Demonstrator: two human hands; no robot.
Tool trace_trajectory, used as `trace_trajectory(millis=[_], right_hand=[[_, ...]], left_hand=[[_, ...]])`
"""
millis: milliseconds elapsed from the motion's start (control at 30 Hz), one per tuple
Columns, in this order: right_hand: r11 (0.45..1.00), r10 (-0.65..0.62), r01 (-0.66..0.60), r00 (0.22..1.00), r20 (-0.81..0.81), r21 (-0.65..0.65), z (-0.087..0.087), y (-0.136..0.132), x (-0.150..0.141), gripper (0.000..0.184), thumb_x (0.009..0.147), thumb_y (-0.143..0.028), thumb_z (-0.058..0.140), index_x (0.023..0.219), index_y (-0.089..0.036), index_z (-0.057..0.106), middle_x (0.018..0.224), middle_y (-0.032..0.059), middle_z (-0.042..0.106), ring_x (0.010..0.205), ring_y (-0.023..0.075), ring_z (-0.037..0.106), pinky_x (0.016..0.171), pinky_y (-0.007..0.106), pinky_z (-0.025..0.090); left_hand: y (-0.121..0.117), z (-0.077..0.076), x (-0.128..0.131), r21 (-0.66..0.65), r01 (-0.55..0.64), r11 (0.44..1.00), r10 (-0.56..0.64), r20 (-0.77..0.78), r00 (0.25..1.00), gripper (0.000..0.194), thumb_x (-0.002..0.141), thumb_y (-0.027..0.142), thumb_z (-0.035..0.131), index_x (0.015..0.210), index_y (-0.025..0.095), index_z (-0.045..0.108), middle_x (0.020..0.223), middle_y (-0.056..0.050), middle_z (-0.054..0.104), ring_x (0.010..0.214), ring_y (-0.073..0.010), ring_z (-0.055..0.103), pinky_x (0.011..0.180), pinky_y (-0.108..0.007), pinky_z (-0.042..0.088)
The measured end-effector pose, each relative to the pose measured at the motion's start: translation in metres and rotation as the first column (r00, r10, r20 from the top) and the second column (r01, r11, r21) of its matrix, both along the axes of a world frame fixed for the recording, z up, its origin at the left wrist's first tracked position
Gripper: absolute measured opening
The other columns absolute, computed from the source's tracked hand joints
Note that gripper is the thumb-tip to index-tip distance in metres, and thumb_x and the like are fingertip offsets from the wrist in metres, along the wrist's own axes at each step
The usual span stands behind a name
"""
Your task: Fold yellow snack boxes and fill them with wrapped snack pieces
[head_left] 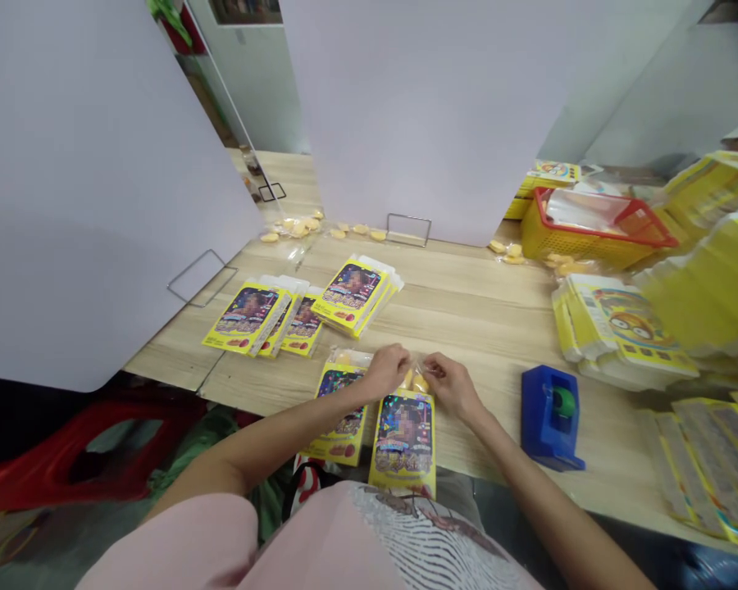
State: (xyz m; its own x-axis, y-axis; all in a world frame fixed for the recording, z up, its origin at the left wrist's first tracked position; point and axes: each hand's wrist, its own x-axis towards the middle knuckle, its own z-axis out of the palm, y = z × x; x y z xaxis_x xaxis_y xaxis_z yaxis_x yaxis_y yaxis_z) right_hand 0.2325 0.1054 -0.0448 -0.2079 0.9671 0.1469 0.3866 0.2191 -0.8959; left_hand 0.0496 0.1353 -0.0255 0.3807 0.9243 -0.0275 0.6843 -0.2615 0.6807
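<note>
At the box (404, 442), left hand (386, 370) and right hand (453, 385) pinch the bag (419, 382) with closed fingers; its plastic asks light handling.

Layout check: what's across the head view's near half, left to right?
Red stool, left hand, clear packet with yellow pieces, right hand, blue tape dispenser, fanned boxes.

Right of the blue tape dispenser (544, 418), the packets (701, 459) are blurred, their print too small to tell; beyond it, the yellow stacks (707, 270) run off the right edge; left of it, small wrapped pieces (416, 380) are partly hidden between fingers (435, 367).
</note>
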Motion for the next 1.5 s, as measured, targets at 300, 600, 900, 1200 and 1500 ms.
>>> trace_trajectory(millis=[300, 600, 900, 1200, 1500], right_hand=[[0.982, 0.176, -0.168, 0.979, 0.103, -0.084, 0.000, 0.012, 0.013, 0.008, 0.073, -0.014, 0.052, 0.076, -0.019, 0.058, 0.067, -0.0011, 0.058, 0.061, 0.0135, 0.052, 0.059, 0.023, 0.039], [0.951, 0.284, -0.268, 0.954, 0.097, -0.154, 0.006, 0.001, 0.007, 0.013, 0.080, -0.021, 0.054, 0.080, -0.017, 0.066, 0.075, 0.0017, 0.067, 0.068, 0.0153, 0.058, 0.063, 0.025, 0.043], [0.910, 0.407, -0.367, 0.879, 0.249, -0.190, 0.028, -0.023, 0.002, 0.021, 0.070, -0.029, 0.076, 0.084, -0.017, 0.067, 0.079, 0.0013, 0.068, 0.070, 0.0164, 0.058, 0.063, 0.024, 0.040], [0.957, 0.268, -0.287, 0.925, 0.270, 0.033, 0.060, -0.073, 0.037, 0.025, 0.085, -0.030, 0.066, 0.108, -0.022, 0.066, 0.100, 0.0076, 0.068, 0.096, 0.0236, 0.060, 0.086, 0.039, 0.049], [0.830, 0.394, -0.495, 0.846, 0.360, 0.255, 0.093, -0.106, -0.004, 0.053, 0.091, -0.025, 0.058, 0.141, -0.025, 0.042, 0.134, 0.0120, 0.054, 0.123, 0.0265, 0.051, 0.100, 0.047, 0.047]], left_hand=[[0.011, 0.027, -0.019, -0.168, 0.239, 0.956, -0.275, -0.241, 0.931, 0.023, 0.066, 0.012, 0.060, 0.089, 0.015, 0.061, 0.076, -0.001, 0.064, 0.070, -0.0175, 0.058, 0.057, -0.023, 0.035], [0.017, 0.028, -0.022, -0.257, 0.528, 0.809, -0.587, -0.322, 0.743, 0.012, 0.073, 0.021, 0.061, 0.062, 0.016, 0.063, 0.059, -0.001, 0.057, 0.058, -0.0155, 0.051, 0.056, -0.025, 0.035], [-0.021, 0.043, -0.017, -0.118, 0.318, 0.941, -0.336, -0.203, 0.920, 0.044, 0.069, 0.044, 0.074, 0.101, 0.015, 0.065, 0.099, -0.010, 0.063, 0.092, -0.0273, 0.061, 0.078, -0.034, 0.047], [-0.125, 0.027, -0.005, -0.388, -0.057, 0.920, 0.276, 0.538, 0.796, 0.085, 0.074, 0.024, 0.071, 0.145, 0.016, 0.026, 0.136, -0.018, 0.050, 0.111, -0.0282, 0.059, 0.094, -0.042, 0.048], [-0.188, 0.029, -0.022, -0.298, -0.128, 0.946, 0.321, 0.800, 0.506, 0.071, 0.080, 0.021, 0.069, 0.143, 0.023, 0.035, 0.131, -0.011, 0.057, 0.116, -0.0252, 0.058, 0.102, -0.039, 0.045]])
